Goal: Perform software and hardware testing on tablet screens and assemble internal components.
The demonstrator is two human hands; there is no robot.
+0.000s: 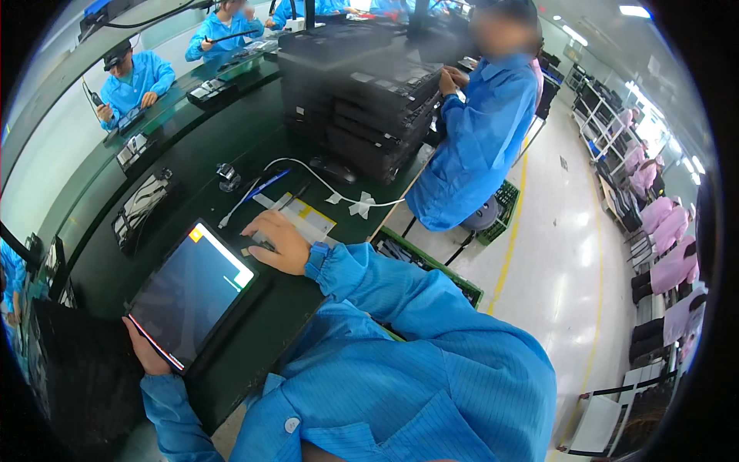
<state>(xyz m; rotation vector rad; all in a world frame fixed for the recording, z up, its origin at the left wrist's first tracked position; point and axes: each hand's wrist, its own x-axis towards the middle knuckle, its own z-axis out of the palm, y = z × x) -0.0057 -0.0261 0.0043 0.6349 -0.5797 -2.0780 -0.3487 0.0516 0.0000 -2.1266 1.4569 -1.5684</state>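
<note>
A tablet [188, 296] with a lit screen lies tilted on the dark green table. My left hand [148, 350] grips its lower left edge; some of those fingers are hidden. Beyond the tablet's right side, my right hand [279, 242] rests low over the table with its fingers stretched and apart. A small light-coloured piece shows beside its thumb, too small to name. Just past the right hand lies a pale sheet with a yellow strip [317, 221]. A blue pen [267, 185] and a white cable [372, 202] lie farther off.
Stacked black trays [369, 115] rise at the far side, where a co-worker in blue [485, 138] stands. A black mouse [334, 170] sits before them. A holder of cables [142, 206] is at left. Green crates [500, 212] stand on the floor at right.
</note>
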